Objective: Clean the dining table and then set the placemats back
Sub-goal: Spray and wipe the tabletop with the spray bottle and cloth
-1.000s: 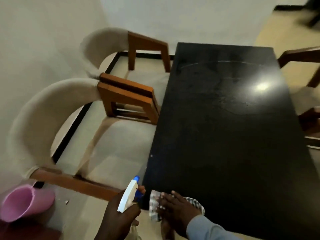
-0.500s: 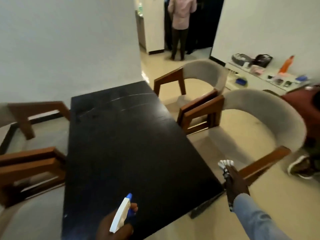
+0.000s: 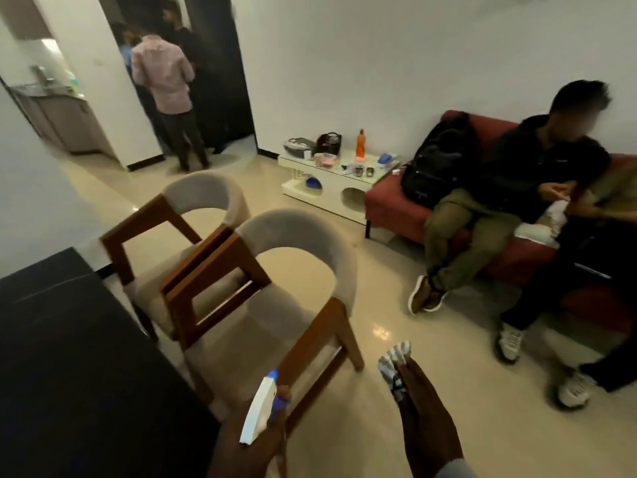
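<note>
The black dining table [image 3: 69, 357] fills the lower left, its top bare. My left hand [image 3: 248, 443] is at the bottom centre, closed around a white spray bottle [image 3: 260, 408] with a blue nozzle, held over the table's right edge. My right hand [image 3: 427, 419] is further right, over the floor and away from the table, gripping a white patterned cloth [image 3: 394, 365] that sticks out past the fingertips. No placemats are in view.
Two grey-cushioned wooden chairs [image 3: 275, 291] stand right of the table. Two people sit on a red sofa [image 3: 389, 198] at the right, feet out on the floor. A low white table [image 3: 331, 181] carries small items. People stand in a doorway [image 3: 172, 98].
The view has swung from the table to the right, toward the chairs and sofa. My right hand lifted the cloth off the table and moved out over the floor. The spray bottle stays in my left hand.
</note>
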